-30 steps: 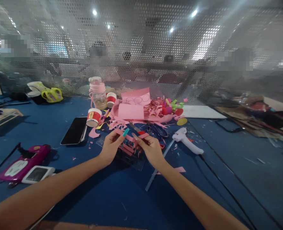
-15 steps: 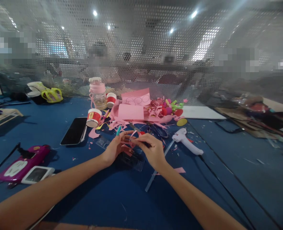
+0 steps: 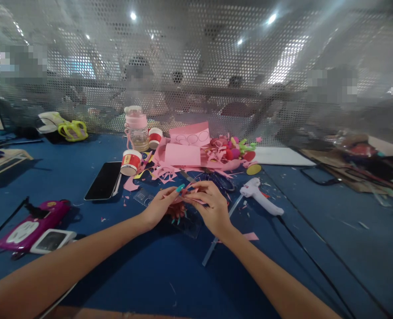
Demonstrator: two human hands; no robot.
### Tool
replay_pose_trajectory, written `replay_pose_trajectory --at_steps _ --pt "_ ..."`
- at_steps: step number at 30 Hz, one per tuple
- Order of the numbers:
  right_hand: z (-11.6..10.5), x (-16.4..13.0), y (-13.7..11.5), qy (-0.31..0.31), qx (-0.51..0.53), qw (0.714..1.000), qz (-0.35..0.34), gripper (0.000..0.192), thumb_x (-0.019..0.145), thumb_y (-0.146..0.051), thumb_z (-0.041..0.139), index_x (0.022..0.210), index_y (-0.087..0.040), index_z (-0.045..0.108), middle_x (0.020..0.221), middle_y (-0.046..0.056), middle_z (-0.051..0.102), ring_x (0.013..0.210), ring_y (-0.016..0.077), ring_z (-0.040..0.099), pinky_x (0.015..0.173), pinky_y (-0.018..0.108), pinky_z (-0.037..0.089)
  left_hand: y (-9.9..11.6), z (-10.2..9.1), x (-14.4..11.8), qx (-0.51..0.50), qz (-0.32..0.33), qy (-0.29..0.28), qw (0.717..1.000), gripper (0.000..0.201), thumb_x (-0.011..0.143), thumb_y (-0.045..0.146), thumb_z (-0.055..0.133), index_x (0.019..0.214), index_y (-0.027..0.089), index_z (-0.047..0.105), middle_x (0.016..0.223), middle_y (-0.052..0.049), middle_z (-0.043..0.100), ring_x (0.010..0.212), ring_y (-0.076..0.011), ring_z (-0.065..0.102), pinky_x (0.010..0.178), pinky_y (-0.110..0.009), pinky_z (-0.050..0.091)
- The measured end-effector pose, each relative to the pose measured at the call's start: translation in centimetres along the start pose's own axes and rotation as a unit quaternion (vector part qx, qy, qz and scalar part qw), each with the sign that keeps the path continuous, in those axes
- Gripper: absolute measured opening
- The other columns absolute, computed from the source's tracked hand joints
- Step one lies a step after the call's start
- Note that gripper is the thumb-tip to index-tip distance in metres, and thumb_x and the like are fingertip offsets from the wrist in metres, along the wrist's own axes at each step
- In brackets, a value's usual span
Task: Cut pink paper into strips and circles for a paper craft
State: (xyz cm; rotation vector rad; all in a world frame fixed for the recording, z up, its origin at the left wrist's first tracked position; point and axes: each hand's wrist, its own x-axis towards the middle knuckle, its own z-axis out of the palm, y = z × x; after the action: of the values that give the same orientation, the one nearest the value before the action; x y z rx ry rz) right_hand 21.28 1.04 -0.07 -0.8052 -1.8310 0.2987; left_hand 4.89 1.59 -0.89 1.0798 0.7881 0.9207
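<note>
Both hands are meeting over the blue counter [image 3: 170, 274]: the left hand [image 3: 159, 207] and right hand [image 3: 211, 206] are pinching a small pink paper strip [image 3: 187, 195] between closed fingers, just above a clear plastic ruler [image 3: 186, 221], near the white glue gun [image 3: 260, 196].

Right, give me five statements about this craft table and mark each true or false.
1. Both hands, left hand and right hand, hold pink paper strips. True.
2. The white glue gun is in the right hand. False: it lies on the table, apart.
3. The phone lies screen up, left of the hands. True.
4. The table is green. False: blue.
5. The pink bottle lies tipped over. False: it stands upright.
</note>
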Motion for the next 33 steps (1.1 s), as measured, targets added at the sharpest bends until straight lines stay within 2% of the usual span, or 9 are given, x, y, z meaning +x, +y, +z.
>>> replay_pose_trajectory --at_steps 4,8,14,17,21,24,28,33 --pt "-0.1 0.1 0.1 -0.029 0.000 1.000 -0.006 0.020 0.082 -0.011 0.056 0.090 -0.026 0.067 0.099 0.004 0.057 0.087 0.0160 0.058 0.076 0.033 0.050 0.1 0.2 0.0 -0.017 0.036 0.000 0.999 0.041 0.071 0.047 0.065 0.093 0.015 0.055 0.057 0.004 0.057 0.047 -0.0090 0.056 0.046 -0.018 0.041" --pt "0.0 0.3 -0.3 -0.048 0.012 0.999 0.000 0.021 0.087 -0.014 0.049 0.093 -0.025 0.066 0.100 0.005 0.059 0.087 0.0163 0.058 0.076 0.034 0.049 0.0 0.1 0.3 -0.023 0.052 0.024 0.998 0.041 0.067 0.044 0.069 0.093 0.016 0.053 0.057 0.006 0.054 0.044 -0.0061 0.053 0.044 -0.017 0.041" --pt "0.1 0.3 -0.7 0.047 -0.017 0.997 0.065 0.008 0.081 -0.021 0.059 0.079 -0.024 0.066 0.091 0.004 0.055 0.089 0.0195 0.057 0.080 0.037 0.049 0.2 0.3 0.2 0.001 0.073 0.026 0.997 0.040 0.070 0.043 0.067 0.095 0.015 0.051 0.059 0.006 0.054 0.043 -0.0061 0.054 0.044 -0.018 0.042" --pt "0.3 0.2 -0.9 0.081 0.019 0.990 0.114 0.004 0.078 -0.023 0.063 0.082 -0.024 0.063 0.100 0.004 0.048 0.088 0.0184 0.057 0.078 0.037 0.052 0.2 0.4 0.1 0.021 0.091 0.018 0.995 0.039 0.072 0.042 0.065 0.096 0.015 0.050 0.058 0.007 0.054 0.043 -0.0064 0.054 0.043 -0.018 0.040" --pt "0.8 0.2 -1.1 0.140 0.130 0.963 0.188 0.038 0.070 -0.026 0.070 0.101 -0.026 0.049 0.113 0.005 0.044 0.076 0.0135 0.060 0.070 0.033 0.056 -0.1 0.3 0.1 0.043 0.113 0.003 0.993 0.034 0.078 0.039 0.060 0.099 0.016 0.048 0.058 0.006 0.055 0.046 -0.0076 0.055 0.046 -0.018 0.041" --pt "0.9 0.4 -0.8 0.138 0.201 0.936 0.254 0.053 0.065 -0.027 0.073 0.108 -0.026 0.043 0.111 0.006 0.050 0.064 0.0109 0.061 0.064 0.031 0.056 -0.2 0.1 0.1 0.065 0.125 0.003 0.990 0.031 0.081 0.039 0.057 0.099 0.016 0.048 0.059 0.004 0.057 0.048 -0.0087 0.056 0.047 -0.019 0.042" --pt "0.8 0.7 -0.3 0.081 0.227 0.918 0.314 0.034 0.062 -0.027 0.073 0.090 -0.019 0.057 0.088 0.005 0.065 0.076 0.0186 0.064 0.072 0.034 0.054 -0.2 0.0 0.0 0.109 0.126 0.013 0.986 0.028 0.084 0.038 0.053 0.101 0.017 0.047 0.063 0.002 0.059 0.050 -0.0107 0.058 0.049 -0.021 0.043" --pt "0.8 0.6 -0.2 0.074 0.207 0.917 0.333 0.017 0.065 -0.027 0.070 0.078 -0.018 0.063 0.075 0.003 0.069 0.069 0.0194 0.065 0.071 0.036 0.053 -0.1 0.0 -0.2 0.176 0.140 0.037 0.974 0.024 0.087 0.036 0.047 0.102 0.017 0.046 0.067 0.001 0.059 0.053 -0.0123 0.059 0.050 -0.023 0.044"
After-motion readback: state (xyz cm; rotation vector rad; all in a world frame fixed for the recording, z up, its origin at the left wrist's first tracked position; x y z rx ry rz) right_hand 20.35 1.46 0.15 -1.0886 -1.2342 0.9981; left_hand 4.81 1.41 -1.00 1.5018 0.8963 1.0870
